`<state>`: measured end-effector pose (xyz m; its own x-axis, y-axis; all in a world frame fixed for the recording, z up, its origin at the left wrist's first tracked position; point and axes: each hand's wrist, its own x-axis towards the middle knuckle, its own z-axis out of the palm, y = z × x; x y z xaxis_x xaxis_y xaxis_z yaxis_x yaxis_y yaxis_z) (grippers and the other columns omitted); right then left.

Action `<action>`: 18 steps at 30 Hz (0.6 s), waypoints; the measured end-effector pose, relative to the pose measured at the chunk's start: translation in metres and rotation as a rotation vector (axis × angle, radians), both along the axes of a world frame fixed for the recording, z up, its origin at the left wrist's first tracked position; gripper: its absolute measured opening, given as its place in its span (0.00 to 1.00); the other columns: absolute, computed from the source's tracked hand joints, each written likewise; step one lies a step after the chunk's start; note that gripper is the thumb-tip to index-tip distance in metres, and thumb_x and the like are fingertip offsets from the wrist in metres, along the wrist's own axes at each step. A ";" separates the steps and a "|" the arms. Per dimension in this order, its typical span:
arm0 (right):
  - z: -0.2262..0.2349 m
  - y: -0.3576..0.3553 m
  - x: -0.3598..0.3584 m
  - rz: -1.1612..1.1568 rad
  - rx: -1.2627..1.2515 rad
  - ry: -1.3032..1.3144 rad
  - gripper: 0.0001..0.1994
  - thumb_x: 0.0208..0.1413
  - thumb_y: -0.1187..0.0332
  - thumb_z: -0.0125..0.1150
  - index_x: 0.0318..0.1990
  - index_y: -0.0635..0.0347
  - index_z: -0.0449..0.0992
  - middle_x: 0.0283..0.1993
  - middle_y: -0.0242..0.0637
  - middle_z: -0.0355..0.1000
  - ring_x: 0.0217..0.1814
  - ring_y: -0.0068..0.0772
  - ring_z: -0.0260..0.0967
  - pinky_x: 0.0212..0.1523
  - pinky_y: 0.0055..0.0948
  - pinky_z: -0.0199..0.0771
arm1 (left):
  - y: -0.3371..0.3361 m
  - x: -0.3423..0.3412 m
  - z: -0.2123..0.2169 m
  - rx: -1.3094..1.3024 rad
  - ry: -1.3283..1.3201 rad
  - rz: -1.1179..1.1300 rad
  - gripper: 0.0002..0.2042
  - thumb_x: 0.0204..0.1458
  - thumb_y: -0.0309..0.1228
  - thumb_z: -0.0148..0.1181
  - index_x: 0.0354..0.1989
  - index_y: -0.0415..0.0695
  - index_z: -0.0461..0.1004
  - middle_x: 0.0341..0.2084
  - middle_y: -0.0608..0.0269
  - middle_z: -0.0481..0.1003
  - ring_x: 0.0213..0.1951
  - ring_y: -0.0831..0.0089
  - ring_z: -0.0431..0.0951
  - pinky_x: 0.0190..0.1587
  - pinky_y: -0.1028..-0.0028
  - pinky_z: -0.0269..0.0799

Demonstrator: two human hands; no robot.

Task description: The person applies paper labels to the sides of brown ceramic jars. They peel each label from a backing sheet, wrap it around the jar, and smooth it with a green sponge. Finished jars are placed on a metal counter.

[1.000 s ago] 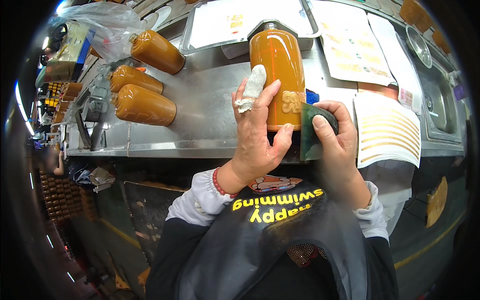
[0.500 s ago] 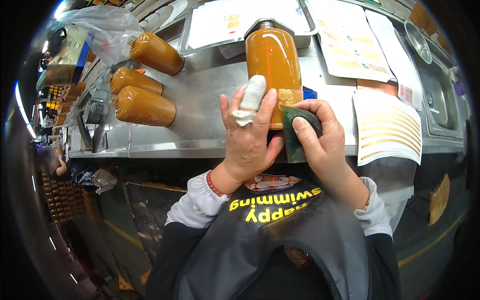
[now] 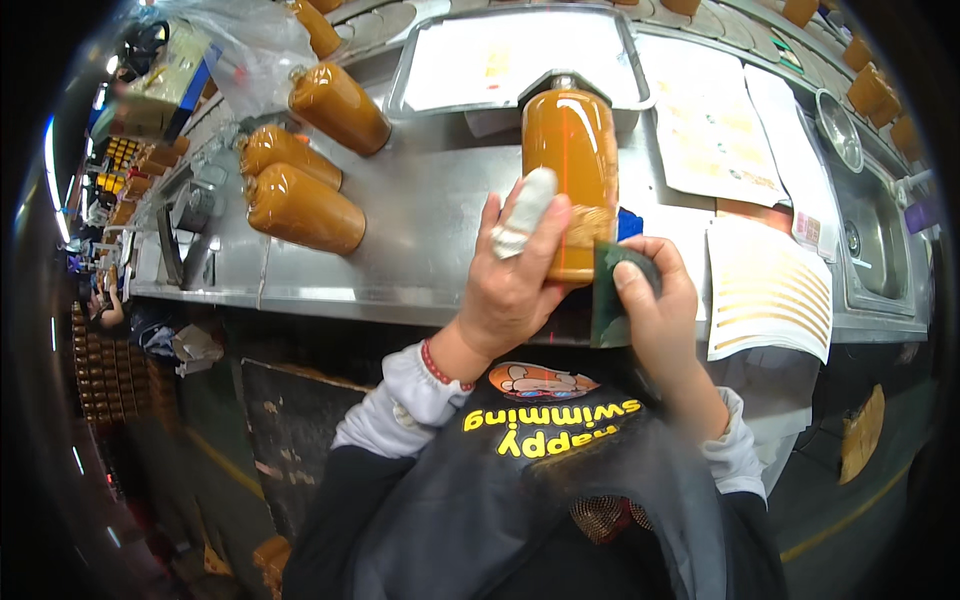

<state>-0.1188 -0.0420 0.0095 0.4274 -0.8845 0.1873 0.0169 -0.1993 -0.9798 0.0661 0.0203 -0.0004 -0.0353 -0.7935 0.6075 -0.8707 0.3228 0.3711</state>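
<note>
An amber-brown bottle point(image 3: 568, 135) lies in front of me, its neck end in a metal cradle point(image 3: 565, 76) and its base toward me. Around its lower left side my left hand point(image 3: 512, 285) is closed, fingers on top and thumb near the base. One finger wears a white wrap point(image 3: 526, 212). A gold patterned band point(image 3: 590, 226) runs near the base, blurred on the right side. My right hand point(image 3: 660, 295) pinches a dark green flat scraper point(image 3: 608, 305), its upper edge by the bottle's lower right. Something blue point(image 3: 629, 224) shows behind the bottle.
Several similar brown bottles point(image 3: 310, 210) lie on the steel bench point(image 3: 420, 215) at left. A metal tray point(image 3: 400, 85) with a white sheet stands beyond. At right are a sheet of gold strips point(image 3: 768, 290), printed sheets point(image 3: 705, 120), and a sink point(image 3: 880, 240) with a strainer point(image 3: 838, 130).
The whole view has shifted. The bottle looks slightly turned, its gold band now nearer the right side and blurred. My right hand and the scraper sit a little lower along the base.
</note>
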 end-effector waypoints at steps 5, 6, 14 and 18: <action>0.006 -0.003 -0.001 0.027 0.011 0.053 0.07 0.64 0.71 0.57 0.46 0.65 0.73 0.32 0.32 0.74 0.34 0.20 0.69 0.38 0.24 0.72 | 0.014 0.010 -0.011 0.091 0.125 0.041 0.40 0.51 0.36 0.69 0.73 0.43 0.57 0.66 0.49 0.68 0.70 0.48 0.62 0.75 0.45 0.36; 0.001 -0.003 -0.002 0.005 -0.005 0.039 0.08 0.64 0.72 0.57 0.46 0.65 0.73 0.32 0.33 0.74 0.34 0.20 0.69 0.38 0.24 0.72 | 0.008 0.003 0.007 0.076 0.009 0.059 0.41 0.49 0.36 0.70 0.73 0.46 0.58 0.67 0.50 0.67 0.71 0.47 0.60 0.75 0.45 0.36; 0.010 -0.002 -0.001 0.065 0.027 0.037 0.07 0.64 0.72 0.57 0.46 0.66 0.73 0.32 0.33 0.74 0.33 0.20 0.69 0.36 0.24 0.72 | 0.011 0.010 -0.017 0.075 0.220 -0.014 0.41 0.48 0.38 0.71 0.72 0.48 0.59 0.66 0.50 0.67 0.70 0.45 0.61 0.75 0.47 0.42; 0.004 -0.003 -0.003 0.044 0.012 0.050 0.07 0.64 0.72 0.57 0.46 0.66 0.73 0.32 0.33 0.74 0.33 0.21 0.69 0.37 0.24 0.72 | 0.005 0.003 0.011 0.019 -0.019 0.048 0.40 0.48 0.38 0.71 0.72 0.51 0.59 0.64 0.49 0.69 0.71 0.47 0.61 0.75 0.45 0.38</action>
